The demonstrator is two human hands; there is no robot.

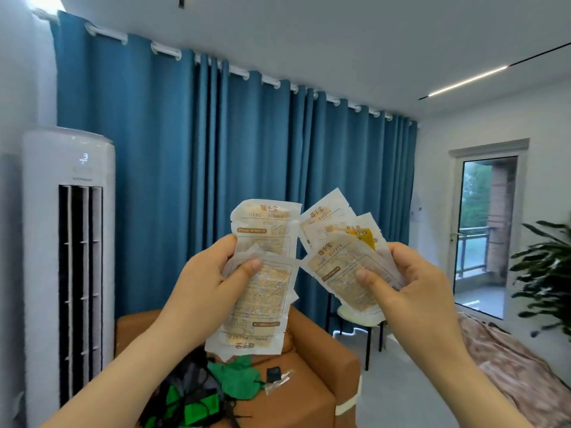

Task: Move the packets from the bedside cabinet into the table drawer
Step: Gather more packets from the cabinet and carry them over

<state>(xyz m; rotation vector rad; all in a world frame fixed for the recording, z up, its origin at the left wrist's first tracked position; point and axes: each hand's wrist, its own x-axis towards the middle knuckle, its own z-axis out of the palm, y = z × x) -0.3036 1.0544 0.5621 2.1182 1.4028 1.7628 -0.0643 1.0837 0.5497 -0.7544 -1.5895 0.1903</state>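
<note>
Before curtain (185, 149), L hand (210, 282) — 2 pkts (265, 304), R hand (411, 288) — 3 pkts (336, 257)

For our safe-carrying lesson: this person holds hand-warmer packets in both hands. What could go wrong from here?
The right hand pinches a loose fan of packets; the yellow packet tucked among them might slip out. The left hand pins two overlapped packets under its thumb; the lower one could slide free. With both hands full, opening the drawer may be awkward.

Forearms, left hand (213, 282) and right hand (414, 285) are bare.
</note>
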